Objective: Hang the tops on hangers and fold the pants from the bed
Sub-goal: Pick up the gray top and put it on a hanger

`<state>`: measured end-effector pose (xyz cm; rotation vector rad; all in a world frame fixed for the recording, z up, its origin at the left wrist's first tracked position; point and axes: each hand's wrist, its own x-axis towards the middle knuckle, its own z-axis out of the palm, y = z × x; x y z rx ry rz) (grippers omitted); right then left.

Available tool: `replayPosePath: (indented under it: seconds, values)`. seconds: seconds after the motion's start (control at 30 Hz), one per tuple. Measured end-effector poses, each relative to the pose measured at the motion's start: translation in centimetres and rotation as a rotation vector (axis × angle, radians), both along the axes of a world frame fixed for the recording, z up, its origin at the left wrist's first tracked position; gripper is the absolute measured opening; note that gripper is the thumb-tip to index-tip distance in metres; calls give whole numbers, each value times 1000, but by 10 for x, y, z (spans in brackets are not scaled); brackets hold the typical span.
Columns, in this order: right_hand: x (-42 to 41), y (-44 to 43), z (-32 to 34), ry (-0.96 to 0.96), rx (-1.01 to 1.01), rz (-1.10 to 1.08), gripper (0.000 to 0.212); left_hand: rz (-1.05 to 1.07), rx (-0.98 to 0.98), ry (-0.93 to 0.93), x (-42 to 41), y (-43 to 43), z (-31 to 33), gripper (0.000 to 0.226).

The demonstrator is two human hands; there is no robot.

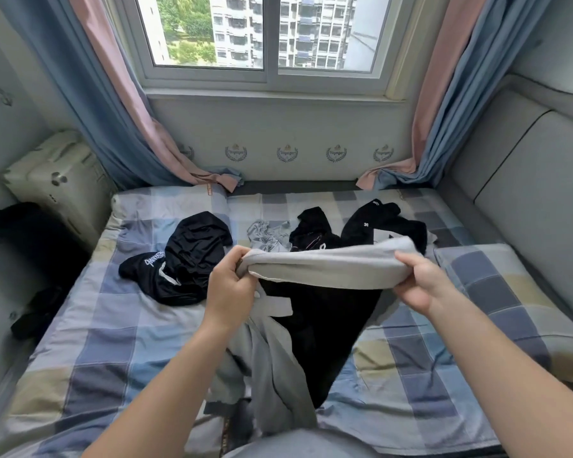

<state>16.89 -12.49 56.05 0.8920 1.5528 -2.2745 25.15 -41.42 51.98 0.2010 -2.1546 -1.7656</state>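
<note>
I hold a grey-and-black garment (325, 269) up above the bed (113, 342). My left hand (232, 285) grips its left end and my right hand (417, 285) grips its right end, so the grey band stretches between them. Its black part and a grey sleeve hang down toward me. A crumpled black garment with white lettering (182, 259) lies to the left. Behind the held piece lie a small grey garment (265, 236) and two black garments (315, 229) (377, 223). No hanger is visible.
A checked pillow (510, 302) lies at the bed's right side against a grey padded headboard (526, 180). A pale suitcase (60, 183) and a dark bundle (24, 233) stand left of the bed. Curtains (123, 110) and the window wall bound the far side.
</note>
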Motion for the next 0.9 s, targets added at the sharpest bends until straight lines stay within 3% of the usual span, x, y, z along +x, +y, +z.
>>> replayPosePath:
  seconds: [0.07,0.13,0.2,0.27,0.37,0.43,0.5,0.57,0.67,0.77,0.9]
  values:
    - [7,4,-29,-133,120,109,21,-35,22,52,1,2,14,34]
    - [15,2,-49,-152,345,191,50,-86,34,77,3,3,26,38]
    - [26,-8,-51,52,521,295,86,-157,3,76,6,4,32,39]
    - [37,-27,-43,334,531,592,100,-251,-55,54,8,7,33,36]
    - [52,-61,-31,543,571,1088,89,-332,-57,25,10,13,34,27]
    - [56,-81,-31,577,540,1210,62,-340,-73,43,10,13,34,21]
    - [54,-94,-33,619,541,1122,38,-340,-53,43,10,8,30,20]
    - [50,-99,-30,648,582,999,28,-341,12,-10,10,0,23,18]
    - [46,-98,-23,686,589,924,25,-363,15,-144,12,-13,5,27]
    - [46,-89,-16,690,474,828,22,-411,166,-322,19,-21,-17,38]
    - [46,-72,-7,703,346,743,26,-294,179,-594,20,-15,-41,41]
